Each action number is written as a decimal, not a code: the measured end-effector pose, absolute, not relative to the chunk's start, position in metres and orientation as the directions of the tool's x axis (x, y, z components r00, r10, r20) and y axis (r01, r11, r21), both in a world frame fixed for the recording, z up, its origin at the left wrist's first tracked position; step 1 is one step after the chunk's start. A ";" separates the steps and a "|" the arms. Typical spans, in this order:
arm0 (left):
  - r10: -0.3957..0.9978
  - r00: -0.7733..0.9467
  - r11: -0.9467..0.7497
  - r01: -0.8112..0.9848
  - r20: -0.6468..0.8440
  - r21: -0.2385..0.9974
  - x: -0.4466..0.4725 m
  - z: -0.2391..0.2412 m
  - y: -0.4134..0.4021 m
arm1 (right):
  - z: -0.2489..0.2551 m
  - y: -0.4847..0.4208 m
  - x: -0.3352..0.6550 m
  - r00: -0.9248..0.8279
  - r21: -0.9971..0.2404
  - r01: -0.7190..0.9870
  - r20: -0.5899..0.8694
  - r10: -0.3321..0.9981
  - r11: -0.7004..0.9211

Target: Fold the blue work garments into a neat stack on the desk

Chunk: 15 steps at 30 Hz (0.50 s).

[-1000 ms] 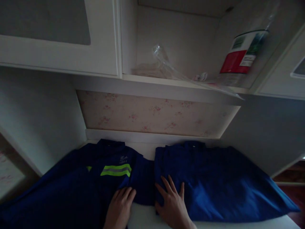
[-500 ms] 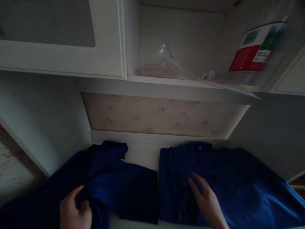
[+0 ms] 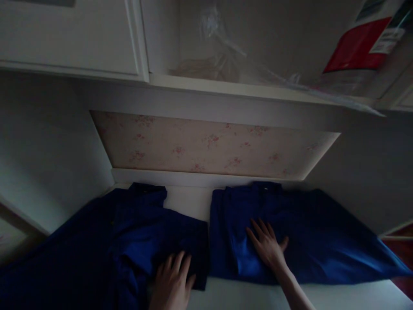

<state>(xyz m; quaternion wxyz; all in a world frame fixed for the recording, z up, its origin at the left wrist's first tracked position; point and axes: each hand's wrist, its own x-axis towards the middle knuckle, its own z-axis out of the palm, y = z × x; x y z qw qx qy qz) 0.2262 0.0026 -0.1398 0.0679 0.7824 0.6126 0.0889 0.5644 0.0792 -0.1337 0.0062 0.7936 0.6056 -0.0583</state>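
Two dark blue garments lie side by side on a white surface (image 3: 245, 297). The left one, a jacket (image 3: 135, 241), has part of it folded over its front. My left hand (image 3: 172, 282) rests flat on its lower right corner, fingers apart. The right garment (image 3: 309, 237) is spread out wide to the right. My right hand (image 3: 267, 247) presses flat on its left part, fingers spread. Neither hand grips anything.
A floral wall panel (image 3: 209, 146) backs the surface. Above it a white shelf (image 3: 251, 90) holds a clear plastic bag (image 3: 222, 47) and a red and white package (image 3: 355, 47). A white cabinet door (image 3: 71, 34) is at upper left.
The jacket's sleeve or side has been folded across its front, hiding the yellow reflective stripe. My left hand let go of the fabric and lies flat. My right hand moved up onto the right garment.
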 end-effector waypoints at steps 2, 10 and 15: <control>0.969 0.233 -0.245 0.943 0.081 0.227 0.228 -0.136 0.000 | -0.132 0.089 0.565 0.263 -0.048 0.962 -0.108 0.959 -0.269; 0.992 -0.071 -0.020 0.721 0.103 0.693 0.200 -0.114 0.003 | -0.131 0.095 0.572 0.278 -0.212 0.937 -0.026 0.960 -0.277; 0.949 -0.307 0.082 0.457 0.071 0.886 0.196 -0.066 -0.013 | -0.133 0.035 0.498 0.101 -0.639 0.765 0.247 0.964 0.084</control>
